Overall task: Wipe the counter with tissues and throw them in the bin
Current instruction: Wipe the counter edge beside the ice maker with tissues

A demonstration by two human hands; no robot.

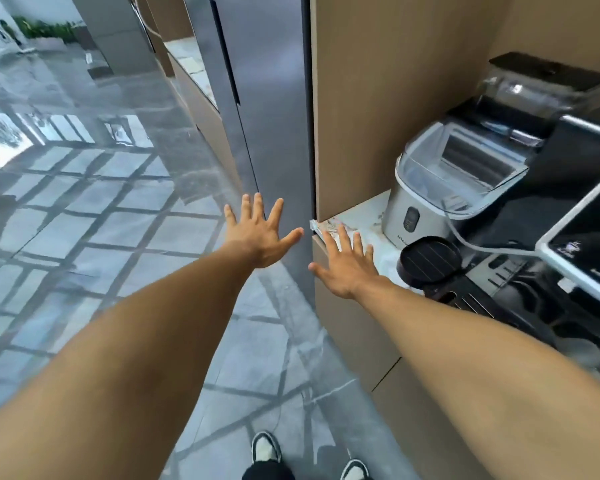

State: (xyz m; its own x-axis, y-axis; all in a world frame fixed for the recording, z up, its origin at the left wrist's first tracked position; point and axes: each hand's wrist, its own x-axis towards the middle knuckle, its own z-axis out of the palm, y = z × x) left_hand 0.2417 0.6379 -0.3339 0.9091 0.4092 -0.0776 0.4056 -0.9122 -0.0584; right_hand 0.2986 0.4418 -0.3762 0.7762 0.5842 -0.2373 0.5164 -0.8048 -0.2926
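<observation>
Head view: both hands empty, fingers spread, palms down. Right hand (349, 268) hovers over the near corner of the pale counter (368, 213); left hand (258, 233) is held over the floor, just left of that counter. No tissues or bin discernible. Ice maker (440, 188) stands on the counter behind the right hand.

I hold both arms out, fingers spread and empty. My left hand (258, 233) hangs over the glossy floor (84, 220); my right hand (349, 268) hovers at the marble counter (364, 213) corner, near a silver appliance (440, 188) and a black round lid (430, 259).
</observation>
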